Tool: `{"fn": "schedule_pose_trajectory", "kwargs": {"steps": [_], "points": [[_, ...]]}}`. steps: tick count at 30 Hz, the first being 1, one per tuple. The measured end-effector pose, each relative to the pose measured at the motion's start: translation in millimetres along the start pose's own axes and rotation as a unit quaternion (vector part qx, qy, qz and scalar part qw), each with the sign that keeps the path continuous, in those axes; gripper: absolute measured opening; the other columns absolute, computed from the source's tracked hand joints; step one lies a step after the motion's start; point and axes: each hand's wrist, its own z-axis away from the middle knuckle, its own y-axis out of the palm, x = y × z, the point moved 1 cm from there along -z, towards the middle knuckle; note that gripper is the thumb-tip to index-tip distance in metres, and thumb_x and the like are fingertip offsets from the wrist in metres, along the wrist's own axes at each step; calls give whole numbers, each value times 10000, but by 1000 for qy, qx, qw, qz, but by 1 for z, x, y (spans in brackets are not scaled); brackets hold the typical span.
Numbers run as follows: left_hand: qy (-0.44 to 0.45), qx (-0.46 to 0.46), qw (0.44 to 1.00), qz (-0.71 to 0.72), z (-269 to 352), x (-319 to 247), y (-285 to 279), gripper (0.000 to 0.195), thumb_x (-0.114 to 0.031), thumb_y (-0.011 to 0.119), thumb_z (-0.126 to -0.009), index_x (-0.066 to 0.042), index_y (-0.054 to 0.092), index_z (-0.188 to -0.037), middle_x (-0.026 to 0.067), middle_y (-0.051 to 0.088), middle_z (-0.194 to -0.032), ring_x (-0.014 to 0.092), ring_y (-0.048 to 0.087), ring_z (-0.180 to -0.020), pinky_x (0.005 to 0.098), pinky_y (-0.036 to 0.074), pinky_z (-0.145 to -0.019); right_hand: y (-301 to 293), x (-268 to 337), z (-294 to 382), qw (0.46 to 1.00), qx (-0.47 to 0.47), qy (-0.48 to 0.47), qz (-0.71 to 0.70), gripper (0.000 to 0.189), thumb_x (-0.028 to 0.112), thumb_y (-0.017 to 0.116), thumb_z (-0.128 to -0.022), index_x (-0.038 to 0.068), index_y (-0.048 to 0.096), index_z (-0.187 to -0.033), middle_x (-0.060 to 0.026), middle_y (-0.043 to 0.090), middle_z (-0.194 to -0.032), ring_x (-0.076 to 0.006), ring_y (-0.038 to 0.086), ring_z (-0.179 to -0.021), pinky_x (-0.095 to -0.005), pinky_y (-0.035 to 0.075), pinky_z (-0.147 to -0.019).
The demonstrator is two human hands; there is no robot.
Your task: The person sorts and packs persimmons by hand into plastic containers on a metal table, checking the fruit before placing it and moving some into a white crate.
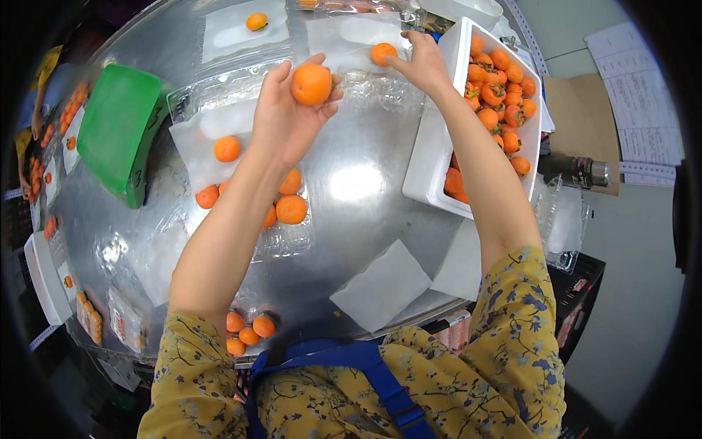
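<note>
An orange persimmon [311, 84] rests in my left hand [293, 112], palm up, its fingers curled around the fruit. My right hand [421, 61] is at the far side of the steel table, thumb touching another persimmon [383, 54] that lies on a white foam sheet [351, 41]; whether the fingers grip it I cannot tell. Beneath my left forearm, a clear plastic tray [285, 244] holds several persimmons, and one more persimmon [227, 148] lies on a foam sheet just beyond them. A white foam box [430, 159] full of persimmons stands under my right forearm.
A green plastic bin [118, 131] stands at the left. Several loose persimmons [248, 335] lie by the near edge. A foam sheet [382, 285] is on the table near me. Beyond the box are a dark bottle [576, 171] and clear trays [562, 219]. Another person's arm [37, 115] shows far left.
</note>
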Motion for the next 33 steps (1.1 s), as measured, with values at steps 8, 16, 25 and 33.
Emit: {"fn": "schedule_pose_trajectory", "kwargs": {"steps": [8, 16, 25, 33], "points": [[-39, 32, 991, 128, 101, 5, -10, 604, -407, 320, -935, -13, 277, -1391, 216, 493, -1172, 275, 536, -969, 346, 466, -816, -27, 31, 40, 986, -79, -145, -22, 336, 263, 689, -771, 29, 610, -998, -152, 588, -1027, -338, 526, -1015, -397, 420, -898], [-5, 11, 990, 140, 181, 10, -19, 578, -316, 357, -938, 20, 234, -1391, 263, 368, -1337, 366, 424, -1226, 411, 401, -1022, -53, 76, 65, 969, -121, -211, 38, 318, 246, 653, -815, 39, 601, -1051, -134, 593, -1061, -330, 535, -1004, -393, 424, -883], [14, -81, 991, 107, 268, 22, -35, 478, -324, 520, -935, 20, 426, -1254, 161, 541, -1197, 326, 566, -1089, 386, 475, -944, -80, 233, 224, 877, 209, -217, -374, 557, 98, 737, -687, 100, 548, -1212, -42, 575, -1148, -192, 567, -973, -311, 452, -807], [36, -135, 990, -26, 347, 42, -47, 439, -398, 416, -970, -26, 456, -1200, 130, 605, -1080, 237, 643, -937, 339, 542, -800, -59, 285, 300, 836, 301, -264, -376, 567, 52, 696, -696, 51, 518, -1234, -74, 561, -1147, -196, 572, -1003, -314, 471, -858]]}}
